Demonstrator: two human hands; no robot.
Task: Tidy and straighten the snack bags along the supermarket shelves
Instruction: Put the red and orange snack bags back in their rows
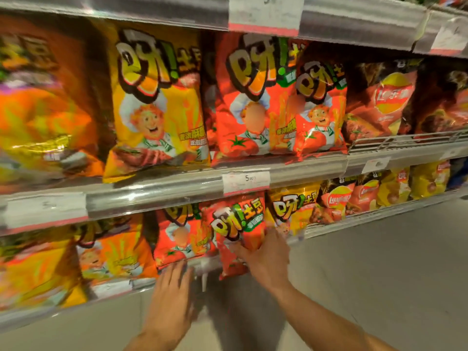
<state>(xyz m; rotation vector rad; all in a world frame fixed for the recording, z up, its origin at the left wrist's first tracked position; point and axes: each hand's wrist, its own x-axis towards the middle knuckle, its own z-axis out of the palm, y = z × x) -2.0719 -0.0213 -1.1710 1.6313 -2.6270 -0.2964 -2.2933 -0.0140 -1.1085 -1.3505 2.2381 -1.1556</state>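
My right hand [266,257] grips a red tomato snack bag [235,231] that hangs tilted out over the front edge of the lower shelf [152,198]. My left hand [174,282] reaches up with straight fingers, its tips at the shelf rail just below another red bag [181,236] that stands on the lower shelf. The picture is blurred, so I cannot tell whether the left fingertips touch the bag. A yellow bag [293,209] stands right of the held one.
The upper shelf holds a yellow bag [154,97], two red bags [253,97] and dark crisp bags [379,102] behind a wire rail. Orange and yellow bags [111,252] fill the lower left. A price tag [245,182] sits on the shelf edge. Grey floor lies below right.
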